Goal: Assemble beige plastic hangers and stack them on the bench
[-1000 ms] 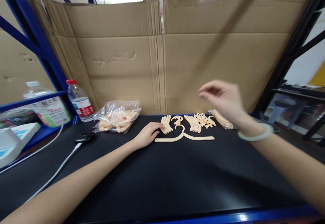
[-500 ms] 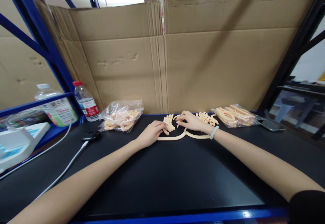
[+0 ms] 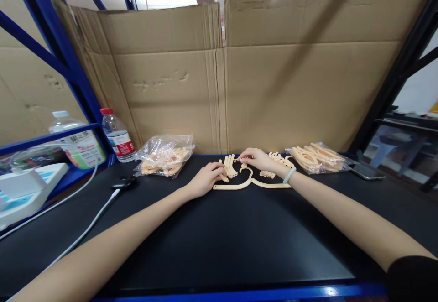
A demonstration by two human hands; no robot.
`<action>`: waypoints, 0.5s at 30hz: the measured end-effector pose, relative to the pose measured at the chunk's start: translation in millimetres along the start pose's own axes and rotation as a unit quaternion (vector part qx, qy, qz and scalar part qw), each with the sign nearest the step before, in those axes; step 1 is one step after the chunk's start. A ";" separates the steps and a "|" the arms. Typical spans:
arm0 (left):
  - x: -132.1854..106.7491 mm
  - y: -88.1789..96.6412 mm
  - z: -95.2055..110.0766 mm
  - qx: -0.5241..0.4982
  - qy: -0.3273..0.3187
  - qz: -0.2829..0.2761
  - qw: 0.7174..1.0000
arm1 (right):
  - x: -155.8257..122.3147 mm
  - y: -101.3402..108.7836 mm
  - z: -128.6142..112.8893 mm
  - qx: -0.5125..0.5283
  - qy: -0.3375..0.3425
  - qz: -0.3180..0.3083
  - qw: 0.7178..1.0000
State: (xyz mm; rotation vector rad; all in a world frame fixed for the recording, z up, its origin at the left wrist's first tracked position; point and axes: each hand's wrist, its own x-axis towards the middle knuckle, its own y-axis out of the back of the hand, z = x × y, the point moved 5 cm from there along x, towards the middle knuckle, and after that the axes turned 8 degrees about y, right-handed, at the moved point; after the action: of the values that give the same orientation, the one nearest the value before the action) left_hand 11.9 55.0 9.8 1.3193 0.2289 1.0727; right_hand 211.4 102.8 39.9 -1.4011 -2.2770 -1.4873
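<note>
A beige plastic clothes hanger lies flat on the black table, its hook pointing away from me and its two arms spread left and right. My left hand rests at the left arm's end, fingers curled over a loose beige hanger arm. Just beyond is a row of similar curved strips. Above the hook, my right hand hovers with thumb and fingertips pinched together. Whatever small thing sits between them is too small to name. Loose beige hooks lie behind that wrist, partly hidden by it.
Clear bags of beige parts lie at the left and right. A phone is beside the right bag. Toward the left stand a red-capped bottle, a black device on a white cable, and a power strip. Cardboard walls the back.
My right hand has lifted slightly away from the hanger, and the hook is now uncovered. My left hand has stayed almost in place. The view has shifted a little.
</note>
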 end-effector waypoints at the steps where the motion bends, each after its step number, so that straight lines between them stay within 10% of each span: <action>1: -0.6 1.9 0.2 -0.004 0.003 0.009 1.000 | 0.5 4.3 -0.4 0.021 -0.004 0.015 1.000; 8: -7.0 20.2 24.6 -0.061 0.017 0.092 0.994 | -28.2 25.0 -18.1 0.148 -0.054 0.119 0.980; 15: -14.6 10.7 63.2 -0.226 0.005 0.064 0.972 | -82.9 -7.5 -42.0 0.319 -0.148 0.168 0.921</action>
State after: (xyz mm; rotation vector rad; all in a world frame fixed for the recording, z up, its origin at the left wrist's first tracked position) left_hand 41.9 0.9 32.0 0.9261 -0.0949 1.1586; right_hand 237.7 17.0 14.9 -1.7337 -2.2018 -0.3870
